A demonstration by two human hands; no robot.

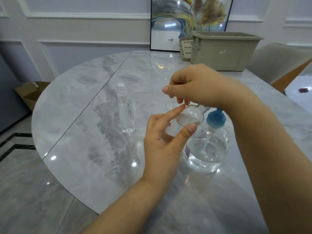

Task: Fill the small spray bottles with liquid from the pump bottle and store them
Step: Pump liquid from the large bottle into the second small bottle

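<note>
Item: small spray bottle (189, 117), clear plastic, held tilted above table (84, 115) centre, over pump bottle (208, 146). Handling (est.): light, thin-walled, slick; grip round body, not neck.

Left hand (162, 142) pinches its base, thumb + fingers. Right hand (194, 85) curled at neck end; contents unclear.

Second spray bottle (125, 110): capped, upright, near centre. Storage bin (224, 51) at far edge.

Two hands show: the left hand (162, 141) and the right hand (199, 85). Two small spray bottles: one capped bottle (125, 112) standing on the tabletop (81, 115), one held bottle (189, 116) between the hands. One pump bottle (209, 146). One bin (222, 51), one basket (184, 48) beside it, one picture (170, 24)
</note>
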